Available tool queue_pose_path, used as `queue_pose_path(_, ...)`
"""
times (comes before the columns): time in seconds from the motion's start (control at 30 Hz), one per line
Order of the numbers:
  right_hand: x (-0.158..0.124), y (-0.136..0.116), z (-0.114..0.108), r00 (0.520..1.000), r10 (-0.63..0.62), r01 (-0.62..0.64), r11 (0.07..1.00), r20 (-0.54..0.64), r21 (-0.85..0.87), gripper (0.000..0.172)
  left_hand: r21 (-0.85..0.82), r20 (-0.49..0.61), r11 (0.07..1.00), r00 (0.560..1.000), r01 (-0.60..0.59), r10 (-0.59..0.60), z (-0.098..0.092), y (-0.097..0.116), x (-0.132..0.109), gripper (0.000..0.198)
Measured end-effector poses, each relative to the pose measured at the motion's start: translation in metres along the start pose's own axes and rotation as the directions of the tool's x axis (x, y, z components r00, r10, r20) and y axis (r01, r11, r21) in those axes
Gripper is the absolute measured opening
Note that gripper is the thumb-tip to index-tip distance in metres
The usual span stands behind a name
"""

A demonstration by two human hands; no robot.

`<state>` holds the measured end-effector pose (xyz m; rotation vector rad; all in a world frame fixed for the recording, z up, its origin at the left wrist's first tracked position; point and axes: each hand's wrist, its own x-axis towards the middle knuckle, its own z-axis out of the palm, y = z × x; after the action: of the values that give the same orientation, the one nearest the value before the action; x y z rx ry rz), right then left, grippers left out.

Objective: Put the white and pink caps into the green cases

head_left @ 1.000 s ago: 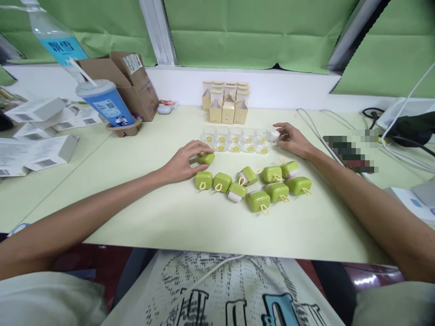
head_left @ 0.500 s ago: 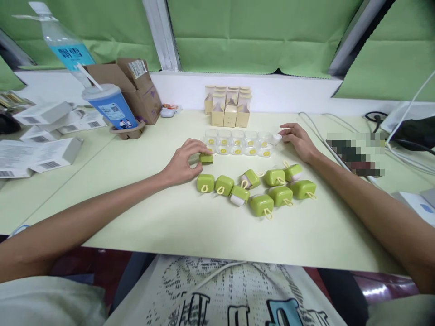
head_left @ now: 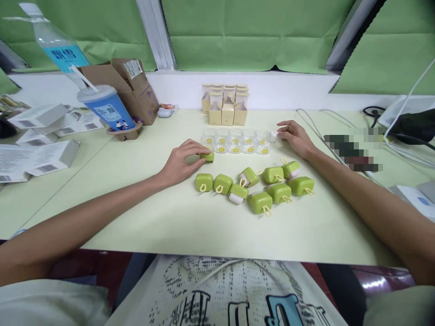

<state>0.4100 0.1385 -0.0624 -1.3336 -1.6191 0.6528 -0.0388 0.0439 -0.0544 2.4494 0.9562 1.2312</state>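
Note:
My left hand (head_left: 181, 160) is closed in a pinch on a small green box-shaped piece (head_left: 207, 157), just in front of the left end of a double row of clear cups (head_left: 235, 137) with yellow marks. At the row's right end, the fingertips of my right hand (head_left: 295, 137) are closed on a small white piece (head_left: 273, 136); its kind is too small to tell. Several rounded green cases (head_left: 261, 202) with pale yellow loops lie scattered nearer to me. A few, such as one tipped case (head_left: 239, 193), show a white part.
Small open cream boxes (head_left: 228, 113) stand in rows by the wall. On the left are a blue cup (head_left: 110, 110), a bottle (head_left: 63, 52), a cardboard box (head_left: 144, 97) and white boxes (head_left: 50, 158). White cables (head_left: 314, 129) run along the right.
The view has shifted slightly. My left fingers have settled lower over the green piece, and my right hand stays at the white piece. The green cases lie as before.

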Motion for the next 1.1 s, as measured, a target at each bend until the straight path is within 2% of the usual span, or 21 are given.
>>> queue_pose_path(0.13, 0.000, -0.003, 0.001, 1.000, 0.001, -0.001, 1.000, -0.011, -0.005, 0.043, 0.027, 0.027, 1.000, 1.000, -0.003, 0.003, 0.000, 0.005, 0.001, 0.028)
queue_pose_path(0.27, 0.000, -0.003, 0.001, 0.999, 0.003, -0.003, 1.000, -0.034, -0.001, 0.040, 0.056, -0.143, 0.998, 0.990, 0.002, 0.006, -0.004, 0.017, -0.005, 0.031)
queue_pose_path(0.33, 0.000, -0.002, 0.000, 0.998, 0.027, -0.025, 0.999, -0.061, 0.035, 0.039, -0.019, -0.155, 0.999, 0.987, -0.049, 0.045, -0.007, 0.022, -0.012, 0.036)
queue_pose_path(0.4, -0.001, -0.002, -0.001, 0.995, 0.057, -0.051, 0.996, -0.078, 0.077, 0.038, -0.091, -0.050, 0.984, 0.987, -0.156, 0.152, -0.008, 0.026, -0.019, 0.036)
queue_pose_path(0.5, -0.001, -0.004, -0.002, 0.998, 0.046, -0.044, 0.997, -0.032, 0.067, 0.038, -0.100, 0.162, 0.954, 0.941, -0.283, 0.297, -0.006, 0.027, -0.024, 0.048)
queue_pose_path(0.57, -0.001, -0.006, -0.002, 1.000, 0.031, -0.031, 0.998, -0.003, 0.061, 0.038, -0.093, 0.256, 0.953, 0.918, -0.289, 0.303, -0.003, 0.025, -0.025, 0.064)
queue_pose_path(0.63, -0.001, -0.006, 0.000, 0.999, 0.040, -0.036, 0.995, -0.034, 0.095, 0.037, -0.099, 0.298, 0.955, 0.908, -0.278, 0.295, -0.001, 0.024, -0.024, 0.070)
queue_pose_path(0.7, -0.001, -0.005, 0.001, 0.993, 0.052, -0.039, 0.992, -0.109, 0.118, 0.036, -0.113, 0.259, 0.949, 0.913, -0.295, 0.315, 0.001, 0.023, -0.024, 0.064)
queue_pose_path(0.8, 0.000, -0.004, -0.002, 0.960, 0.002, 0.014, 0.998, -0.281, 0.055, 0.027, -0.114, 0.065, 0.939, 0.941, -0.325, 0.333, 0.003, 0.024, -0.024, 0.035)
queue_pose_path(0.87, 0.003, -0.010, -0.007, 0.908, -0.065, 0.067, 0.998, -0.413, -0.010, 0.020, -0.097, -0.038, 0.962, 0.967, -0.254, 0.251, 0.005, 0.029, -0.023, 0.012)
queue_pose_path(0.9, 0.005, -0.017, -0.009, 0.870, -0.112, 0.108, 0.993, -0.481, -0.036, 0.017, -0.102, -0.072, 0.979, 0.983, -0.174, 0.167, 0.007, 0.032, -0.022, 0.012)
queue_pose_path(0.97, 0.007, -0.043, -0.009, 0.784, -0.224, 0.233, 0.971, -0.578, -0.061, 0.013, -0.173, -0.135, 0.984, 0.989, 0.039, -0.062, 0.009, 0.040, -0.019, 0.028)
queue_pose_path(1.0, 0.004, -0.063, -0.006, 0.743, -0.292, 0.319, 0.945, -0.602, -0.065, 0.011, -0.252, -0.161, 0.956, 0.968, 0.147, -0.191, 0.010, 0.044, -0.018, 0.036)
queue_pose_path(1.07, -0.015, -0.109, 0.006, 0.722, -0.436, 0.488, 0.871, -0.537, -0.052, 0.011, -0.447, -0.155, 0.858, 0.923, 0.253, -0.352, 0.012, 0.053, -0.017, 0.050)
queue_pose_path(1.1, -0.032, -0.133, 0.014, 0.735, -0.518, 0.555, 0.830, -0.438, -0.050, 0.012, -0.558, -0.121, 0.782, 0.905, 0.277, -0.407, 0.013, 0.057, -0.017, 0.057)
